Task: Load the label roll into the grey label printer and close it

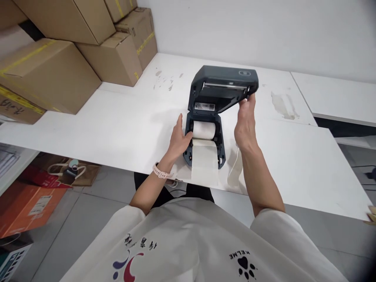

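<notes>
A dark label printer (221, 156) stands on the white table with its lid (226, 76) swung up. Inside sits a white label roll (204, 130), and a strip of label paper (205, 164) runs from it over the printer's front toward the table edge. My left hand (178, 139) lies along the printer's left side, fingers stretched out, with the thumb at the rim beside the roll. At the lid's right front corner my right hand (246, 121) holds the lid from below; its fingertips are partly hidden behind it.
Several cardboard boxes (111, 58) are stacked at the table's back left. A loose paper strip (235, 168) lies right of the printer near the front edge. Below on the left are an orange box (32, 207) and a paper bag (88, 174).
</notes>
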